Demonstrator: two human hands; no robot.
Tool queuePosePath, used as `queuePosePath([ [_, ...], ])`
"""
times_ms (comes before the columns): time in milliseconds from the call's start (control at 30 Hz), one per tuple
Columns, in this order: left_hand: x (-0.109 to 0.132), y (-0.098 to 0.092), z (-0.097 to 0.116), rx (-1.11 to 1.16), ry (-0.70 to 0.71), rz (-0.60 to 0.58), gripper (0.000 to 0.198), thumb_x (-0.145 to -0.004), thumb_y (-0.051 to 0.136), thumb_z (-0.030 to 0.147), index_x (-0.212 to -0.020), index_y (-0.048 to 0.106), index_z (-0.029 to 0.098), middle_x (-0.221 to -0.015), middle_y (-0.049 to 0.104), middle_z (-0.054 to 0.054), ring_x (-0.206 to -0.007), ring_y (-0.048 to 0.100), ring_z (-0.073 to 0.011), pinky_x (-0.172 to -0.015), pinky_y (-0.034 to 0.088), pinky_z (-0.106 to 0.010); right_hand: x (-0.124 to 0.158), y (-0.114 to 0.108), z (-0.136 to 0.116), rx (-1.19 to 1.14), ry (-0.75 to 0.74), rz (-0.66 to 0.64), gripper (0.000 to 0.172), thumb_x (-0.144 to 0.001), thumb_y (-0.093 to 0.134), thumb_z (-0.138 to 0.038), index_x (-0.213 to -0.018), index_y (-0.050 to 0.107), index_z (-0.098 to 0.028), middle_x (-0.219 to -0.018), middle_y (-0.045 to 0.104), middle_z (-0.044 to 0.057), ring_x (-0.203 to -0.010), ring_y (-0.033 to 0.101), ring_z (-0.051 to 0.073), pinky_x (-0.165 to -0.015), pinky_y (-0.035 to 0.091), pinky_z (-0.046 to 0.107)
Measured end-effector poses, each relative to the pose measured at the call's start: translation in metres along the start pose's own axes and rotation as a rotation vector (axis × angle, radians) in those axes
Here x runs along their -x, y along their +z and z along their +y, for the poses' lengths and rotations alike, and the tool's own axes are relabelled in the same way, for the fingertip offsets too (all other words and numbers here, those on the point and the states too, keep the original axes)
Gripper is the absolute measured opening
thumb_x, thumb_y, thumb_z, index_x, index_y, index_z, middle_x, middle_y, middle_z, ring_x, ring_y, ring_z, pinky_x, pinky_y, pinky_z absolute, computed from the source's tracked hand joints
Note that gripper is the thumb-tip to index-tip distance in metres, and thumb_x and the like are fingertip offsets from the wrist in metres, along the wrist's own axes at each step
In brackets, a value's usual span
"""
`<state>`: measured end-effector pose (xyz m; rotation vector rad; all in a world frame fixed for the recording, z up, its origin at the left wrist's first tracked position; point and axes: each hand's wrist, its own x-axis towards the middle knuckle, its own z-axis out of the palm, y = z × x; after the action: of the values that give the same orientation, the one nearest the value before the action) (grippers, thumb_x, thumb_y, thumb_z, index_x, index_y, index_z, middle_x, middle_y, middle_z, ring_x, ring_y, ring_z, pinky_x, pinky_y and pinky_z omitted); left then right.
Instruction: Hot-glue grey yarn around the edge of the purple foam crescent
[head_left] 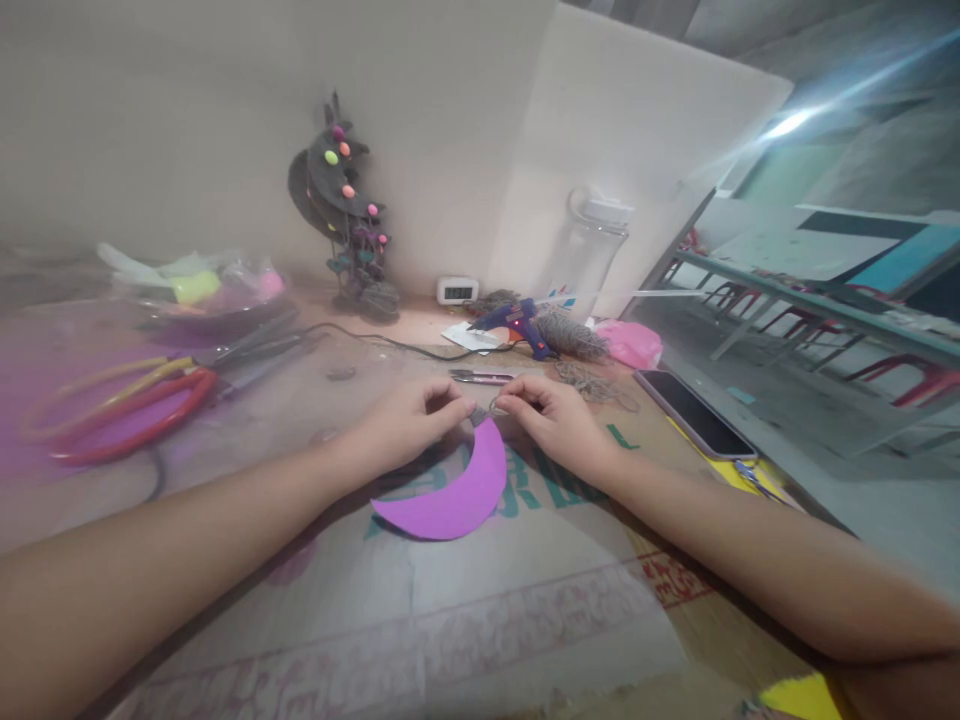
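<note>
A purple crescent of foam sheet (457, 490) lies on the cardboard-covered table (525, 610) in front of me. My left hand (409, 420) and my right hand (551, 415) meet at the crescent's upper tip. Both have their fingers pinched together on a thin strand of twine (484, 407) at that tip. The strand is small and partly hidden by my fingertips.
Small snips (480, 377), a blue glue gun (517, 322) and a tangle of twine (592, 385) lie just beyond my hands. A phone (694, 413) sits to the right, red and yellow hoops (127, 405) to the left, a dark decorated ornament (345, 210) by the wall.
</note>
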<state>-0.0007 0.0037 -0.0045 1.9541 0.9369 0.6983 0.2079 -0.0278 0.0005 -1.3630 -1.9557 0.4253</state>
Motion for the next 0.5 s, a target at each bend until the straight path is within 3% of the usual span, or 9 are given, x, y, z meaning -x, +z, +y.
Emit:
queuePosePath([
  [500, -0.0003, 0.0003, -0.0025, 0.005, 0.000, -0.023, 0.034, -0.088, 0.048, 0.048, -0.075, 0.060, 0.019, -0.069, 0.068, -0.003, -0.060, 0.058, -0.0150, -0.055, 0.041, -0.025, 0.0001, 0.0004, 0.0004, -0.002, -0.004, 0.008, 0.017, -0.089, 0.056, -0.030, -0.080, 0.065, -0.018, -0.073, 0.065, 0.000, -0.067, 0.056, 0.013, -0.063, 0.042, 0.024],
])
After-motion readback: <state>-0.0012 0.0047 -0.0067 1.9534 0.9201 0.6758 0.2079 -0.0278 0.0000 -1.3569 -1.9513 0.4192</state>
